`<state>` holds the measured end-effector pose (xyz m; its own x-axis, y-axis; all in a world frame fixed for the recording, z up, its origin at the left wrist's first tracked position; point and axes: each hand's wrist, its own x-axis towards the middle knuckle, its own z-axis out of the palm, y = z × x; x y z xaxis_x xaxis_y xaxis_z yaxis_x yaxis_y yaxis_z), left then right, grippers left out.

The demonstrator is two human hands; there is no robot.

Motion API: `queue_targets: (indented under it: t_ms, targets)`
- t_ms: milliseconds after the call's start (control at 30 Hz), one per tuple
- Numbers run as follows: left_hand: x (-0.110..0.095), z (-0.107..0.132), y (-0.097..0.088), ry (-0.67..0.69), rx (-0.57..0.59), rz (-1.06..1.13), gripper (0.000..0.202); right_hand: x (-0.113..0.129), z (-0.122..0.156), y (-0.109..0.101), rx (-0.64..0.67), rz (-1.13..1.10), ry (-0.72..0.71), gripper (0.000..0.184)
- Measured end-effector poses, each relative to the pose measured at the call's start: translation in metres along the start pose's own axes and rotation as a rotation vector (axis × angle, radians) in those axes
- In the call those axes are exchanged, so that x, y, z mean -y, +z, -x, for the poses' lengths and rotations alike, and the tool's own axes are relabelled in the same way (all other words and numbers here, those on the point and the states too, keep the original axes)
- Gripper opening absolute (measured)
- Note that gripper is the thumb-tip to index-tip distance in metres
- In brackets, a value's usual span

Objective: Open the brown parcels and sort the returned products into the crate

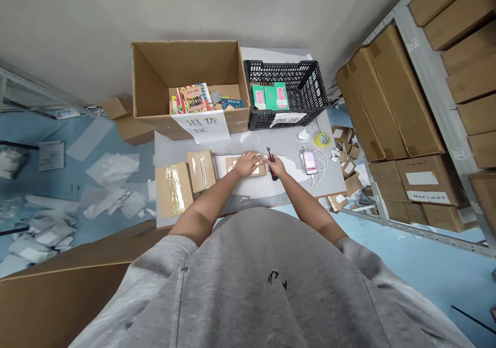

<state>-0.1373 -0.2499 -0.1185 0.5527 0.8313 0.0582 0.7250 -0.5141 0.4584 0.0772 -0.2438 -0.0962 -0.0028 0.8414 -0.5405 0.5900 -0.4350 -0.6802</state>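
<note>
My right hand is wrapped round a red and black utility knife, its tip pointing away from me. Its thumb side meets the fingertips of my left hand. The left hand lies over a small, flat cardboard box, fingers stretched across it; the box is partly covered by both hands. Under the box is a white sheet on the table. Just left of it stand two taped cardboard parcels, a smaller one and a larger one.
Behind are an open carton with books and a black crate with green boxes. At right lie a phone with a white cable, a tape roll and crumpled paper. Shelving with cartons stands right.
</note>
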Motion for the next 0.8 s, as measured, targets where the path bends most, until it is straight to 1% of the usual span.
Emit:
queue_targets:
  t_ms: [67,133,200,300,367,467,533,633,700,800]
  targets:
    - [-0.01,0.011,0.005,-0.047,-0.037,-0.009,0.055,0.005,-0.012,0.0,0.047,0.009,0.009,0.032]
    - [-0.02,0.02,0.011,-0.086,-0.039,-0.009,0.06,0.009,-0.021,0.003,0.035,0.031,0.03,0.032]
    - [-0.028,0.024,0.016,-0.106,-0.016,-0.018,0.066,0.011,-0.028,0.008,-0.003,0.072,0.057,0.034]
    - [-0.032,0.021,0.018,-0.139,0.015,-0.049,0.071,0.013,-0.036,0.011,-0.032,0.154,0.083,0.039]
    - [-0.031,0.015,0.017,-0.153,0.03,-0.061,0.067,0.011,-0.037,0.009,-0.016,0.183,0.07,0.042]
    - [-0.027,0.007,0.015,-0.134,0.048,-0.068,0.06,-0.005,-0.026,0.0,0.057,0.084,-0.014,0.042]
    - [-0.025,0.004,0.016,-0.124,0.043,-0.072,0.06,-0.023,-0.012,-0.009,0.127,-0.02,-0.1,0.041]
    - [-0.023,0.003,0.019,-0.131,0.033,-0.077,0.064,-0.051,0.005,-0.022,0.206,-0.03,-0.208,0.046]
    - [-0.023,0.004,0.022,-0.128,0.029,-0.087,0.066,-0.062,0.009,-0.026,0.218,-0.004,-0.225,0.05]
    - [-0.022,0.006,0.026,-0.108,0.015,-0.107,0.068,-0.065,0.005,-0.027,0.176,0.067,-0.229,0.049]
